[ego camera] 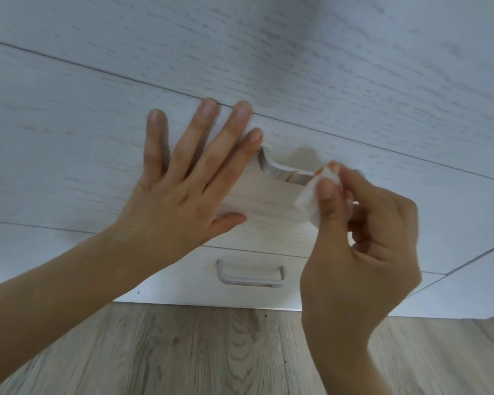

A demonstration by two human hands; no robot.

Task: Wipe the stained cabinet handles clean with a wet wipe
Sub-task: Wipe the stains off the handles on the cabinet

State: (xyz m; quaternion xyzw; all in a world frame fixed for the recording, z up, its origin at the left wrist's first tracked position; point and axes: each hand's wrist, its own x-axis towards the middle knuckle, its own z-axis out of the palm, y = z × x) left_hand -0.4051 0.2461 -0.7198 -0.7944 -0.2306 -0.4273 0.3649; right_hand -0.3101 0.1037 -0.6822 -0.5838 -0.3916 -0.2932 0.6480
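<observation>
On the upper drawer front, the stained handle shows orange-brown smears beside the folded wet wipe, which the right hand pinches between thumb and fingertips against it. Just left, the left hand lies flat, fingers spread. Below sits a second handle, above the wood-grain floor.

Just pale wood-grain drawer fronts filling everything from 9 round to 3 o'clock, thin dark seams between them. Down at 6 o'clock there's a grey-brown plank floor, with a pale plinth strip along its top edge.
</observation>
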